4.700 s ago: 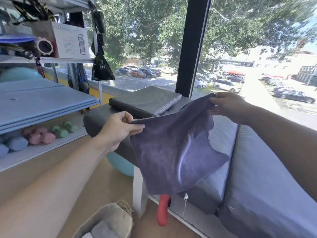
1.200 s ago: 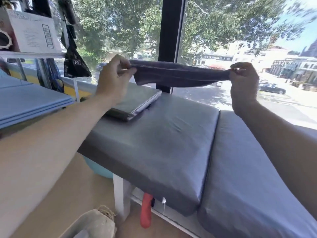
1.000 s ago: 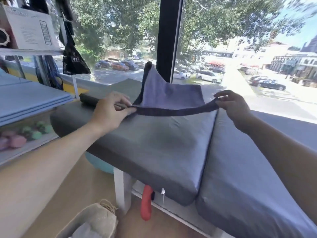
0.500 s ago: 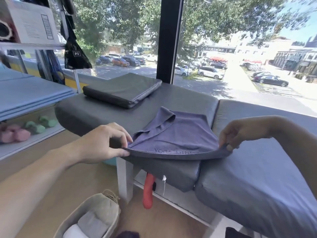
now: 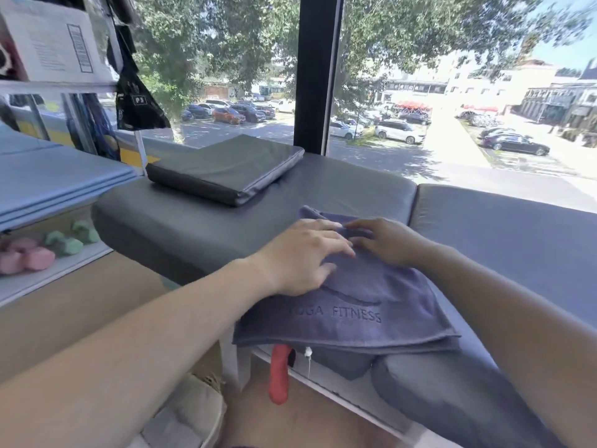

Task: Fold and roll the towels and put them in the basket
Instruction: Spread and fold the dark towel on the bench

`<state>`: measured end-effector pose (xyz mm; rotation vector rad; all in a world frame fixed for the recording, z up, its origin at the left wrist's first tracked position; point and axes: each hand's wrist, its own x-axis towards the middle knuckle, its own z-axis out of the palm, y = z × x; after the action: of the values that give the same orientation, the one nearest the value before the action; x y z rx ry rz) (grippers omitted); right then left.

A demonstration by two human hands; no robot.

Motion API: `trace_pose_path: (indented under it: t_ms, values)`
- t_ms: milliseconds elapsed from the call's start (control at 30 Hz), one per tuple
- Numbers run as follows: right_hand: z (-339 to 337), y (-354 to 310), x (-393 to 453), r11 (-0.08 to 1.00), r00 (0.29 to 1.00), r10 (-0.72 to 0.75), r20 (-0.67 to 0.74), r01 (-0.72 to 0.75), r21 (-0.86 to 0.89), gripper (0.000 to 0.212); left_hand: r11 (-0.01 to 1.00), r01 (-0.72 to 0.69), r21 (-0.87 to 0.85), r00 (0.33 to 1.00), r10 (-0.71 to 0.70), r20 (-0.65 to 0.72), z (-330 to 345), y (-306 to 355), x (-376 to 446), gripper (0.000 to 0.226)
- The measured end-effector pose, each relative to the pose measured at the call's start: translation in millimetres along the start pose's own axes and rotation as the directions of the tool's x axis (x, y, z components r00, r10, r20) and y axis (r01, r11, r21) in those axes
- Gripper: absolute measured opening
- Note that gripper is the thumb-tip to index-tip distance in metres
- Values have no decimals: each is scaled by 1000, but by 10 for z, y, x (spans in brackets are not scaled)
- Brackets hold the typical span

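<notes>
Head view, single frame. We see the folded purple-grey terry towel (image 5: 355, 305) lying flat on the near corner of the dark grey padded bench cushion (image 5: 226, 218), its front edge overhanging the cushion's edge. Embossed lettering reading "FITNESS" faces us on the top layer; the word before it is partly hidden by the left forearm.

Our left hand (image 5: 303, 253) rests palm-down on the towel's far half, fingers loosely spread and pressing the cloth; it grips nothing. Our right hand (image 5: 384, 242) sits just beside it at 3 o'clock, fingers curled down onto the cloth near the far edge. We cannot tell whether those fingertips pinch the fabric or only press it. The two hands nearly touch at the fingertips.

A small ridge of towel rises at 12 o'clock from the hands.

At 11 o'clock from the towel, well apart, a flat dark grey square pad (image 5: 226, 169) lies on the same cushion. A second grey cushion (image 5: 517, 240) adjoins the first at 3 o'clock.

At 7 o'clock, on the floor below the bench, we see the rim of the beige woven basket (image 5: 197, 405), mostly covered by the left forearm; pale cloth shows inside. A red handle-like object (image 5: 279, 373) hangs below the towel's front edge.

At 9 o'clock, pink and green dumbbells (image 5: 48, 247) sit on a white shelf (image 5: 38, 282).
</notes>
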<state>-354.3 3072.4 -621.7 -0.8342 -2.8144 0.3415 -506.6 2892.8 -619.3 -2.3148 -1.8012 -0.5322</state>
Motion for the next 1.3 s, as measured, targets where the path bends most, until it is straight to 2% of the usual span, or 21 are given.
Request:
trace_pose_path:
  t_ms: [67, 167, 267, 333, 400, 467, 500, 533, 567, 633, 667, 700, 767, 867, 967, 1100, 1200, 1300]
  values:
    - [168, 68, 12, 1000, 1000, -14, -23, 14, 14, 45, 980, -15, 197, 992, -10, 126, 107, 30, 205, 48]
    - [298, 125, -1, 999, 995, -18, -103, 21, 27, 45, 882, 28, 470, 961, -153, 230, 87, -55, 392, 47]
    - [306, 141, 13, 1000, 991, -30, -128, 30, -2, 45, 717, 125, 686, 923, -338, 186, -93, -277, 397, 44]
    - [311, 172, 38, 999, 992, -38, -124, 38, 2, 45, 585, 200, 786, 852, -499, 155, -241, -508, 318, 43]
    - [321, 188, 57, 999, 992, -40, -122, 42, 12, 45, 467, 264, 844, 760, -639, 116, -362, -717, 208, 41]
    - [314, 182, 59, 999, 991, -41, -129, 45, 27, 45, 419, 353, 836, 725, -687, 38, -406, -867, 126, 40]
    - [309, 182, 56, 999, 991, -39, -131, 44, 33, 45, 442, 391, 807, 756, -654, -7, -392, -907, 112, 39]
    - [305, 182, 54, 999, 991, -38, -130, 43, 34, 45, 508, 414, 755, 810, -584, -51, -353, -910, 107, 39]
    - [302, 181, 52, 999, 992, -35, -121, 39, 33, 46, 615, 408, 675, 866, -494, -73, -292, -873, 107, 39]
    - [291, 171, 41, 999, 996, -25, -88, 28, 36, 52, 856, 339, 391, 932, -363, -12, -141, -675, 76, 37]
    - [289, 162, 31, 999, 997, -17, -70, 20, 36, 55, 916, 318, 243, 936, -344, 72, -66, -564, 43, 42]
    - [286, 153, 20, 999, 999, -8, -51, 9, 31, 58, 935, 318, 159, 923, -343, 172, 3, -477, -2, 50]
    - [271, 142, 4, 1000, 1000, 11, -8, -11, 9, 62, 927, 347, 141, 873, -374, 312, 81, -457, -127, 68]
    - [238, 140, -20, 998, 997, 62, 44, -62, -8, 69, 905, 396, 154, 833, -425, 355, 29, -645, -380, 98]
    - [219, 187, -22, 992, 991, 128, 47, -127, -27, 75, 915, 374, 154, 845, -404, 349, -45, -757, -598, 114]
    - [215, 223, -33, 985, 986, 167, 27, -165, -43, 76, 947, 260, 188, 897, -309, 315, -83, -727, -829, 114]
    - [224, 202, -62, 984, 985, 172, 8, -171, -59, 74, 961, 65, 268, 976, -117, 183, -44, -591, -988, 120]
    - [214, 160, -101, 983, 987, 163, -15, -163, -81, 70, 932, -103, 347, 992, 72, 102, 151, -331, -1130, 117]
